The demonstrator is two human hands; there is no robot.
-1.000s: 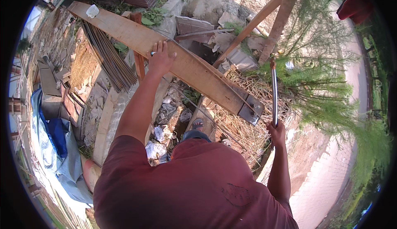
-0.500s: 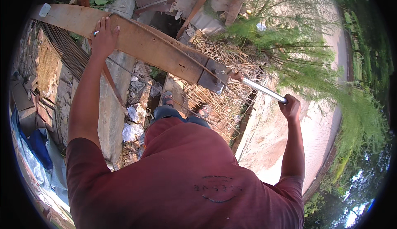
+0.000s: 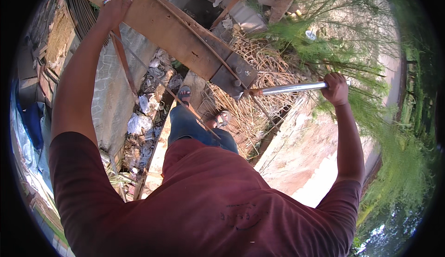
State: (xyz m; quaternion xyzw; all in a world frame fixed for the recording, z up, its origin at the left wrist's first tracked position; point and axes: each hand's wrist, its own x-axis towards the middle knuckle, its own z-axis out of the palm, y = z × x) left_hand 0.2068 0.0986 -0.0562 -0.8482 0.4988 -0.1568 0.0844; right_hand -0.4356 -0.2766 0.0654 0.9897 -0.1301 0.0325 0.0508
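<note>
A long wooden plank (image 3: 171, 39) slants across the upper part of the head view, ending in a dark metal plate (image 3: 234, 73) with round pegs. My left hand (image 3: 113, 7) lies flat on the plank, fingers outstretched. A thin steel rod (image 3: 260, 108) runs along the plank, passes the pegs and sticks out beyond the plate. Beside the pegs is the rusty head of a bending lever with a shiny metal pipe handle (image 3: 292, 88). My right hand (image 3: 336, 88) is closed round the outer end of that handle.
A bundle of thin rods (image 3: 81, 16) hangs at the upper left beside a concrete slab (image 3: 113, 85). Dry twigs (image 3: 273, 62) and litter (image 3: 139, 123) lie below the plank. Feathery green branches (image 3: 324, 48) reach in at right. My sandalled feet (image 3: 221, 118) stand beneath.
My right hand has swung the pipe handle upward and away from me, from a downward slant to nearly level. My left hand stays on the plank. The view has shifted.
</note>
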